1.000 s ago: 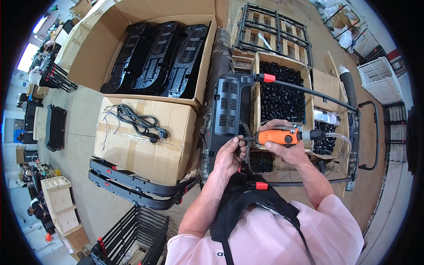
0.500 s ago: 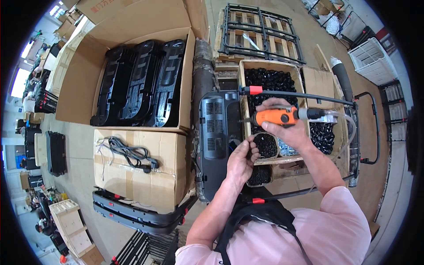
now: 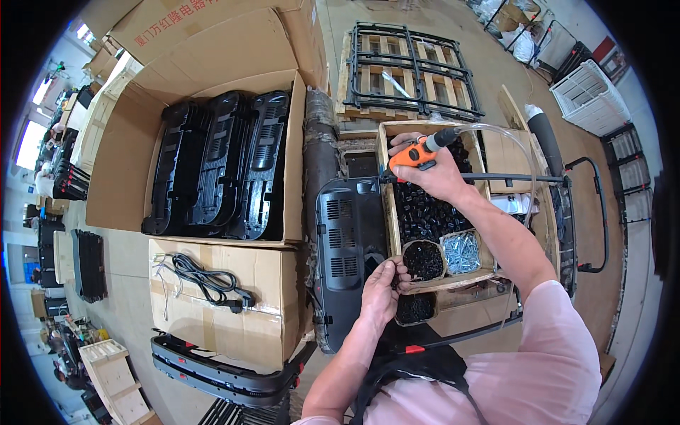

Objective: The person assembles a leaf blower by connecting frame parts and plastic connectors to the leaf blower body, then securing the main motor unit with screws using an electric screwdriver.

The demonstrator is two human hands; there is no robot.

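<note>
An orange powered screwdriver (image 3: 413,157) with a clear hose is gripped in my right hand (image 3: 435,176). Its tip points down-left at the far right corner of a black vented plastic panel (image 3: 340,241), where a black tube frame (image 3: 496,177) joins it; contact cannot be made out. My left hand (image 3: 382,287) is closed with fingertips pinched, at the panel's right edge beside a round tub of small black screws (image 3: 423,261). What those fingers hold, if anything, is hidden.
Right of the panel, a wooden crate (image 3: 389,212) holds black plastic parts (image 3: 428,209) and a tub of silver screws (image 3: 462,253). More black screws fill a lower tub (image 3: 416,308). At left, a carton (image 3: 294,170) of black panels stands behind another carton (image 3: 269,326) bearing a coiled cable (image 3: 205,276).
My right hand has carried the screwdriver away from me to the panel's far corner and tilted it. My left hand stays pinched near the screw tub. The whole view has shifted.
</note>
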